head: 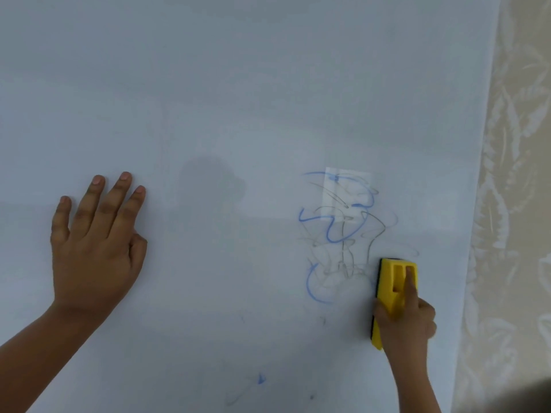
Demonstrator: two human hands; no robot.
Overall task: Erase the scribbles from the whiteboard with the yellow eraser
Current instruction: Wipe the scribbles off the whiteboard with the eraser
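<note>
The yellow eraser [393, 293] lies flat against the whiteboard [238, 84] near its right edge, just to the right of the lower part of the blue and grey scribbles [343, 234], its dark felt side turned to the board. The right hand [407, 320] grips its lower end, fingers clenched around the body while the index finger lies along the recessed channel in its back. The left hand [95, 242] rests well to the left, palm down on the board, fingers spread and holding nothing. The eraser looks like a light, rigid plastic block with a soft pad beneath, so it should slide easily and need steady downward pressure rather than force; the grooved back and the two long sides seem the natural places to hold it. The board surface appears smooth and slippery. A few small faint marks sit near the lower edge, though the view is too soft to say whether they are ink or smudges.
</note>
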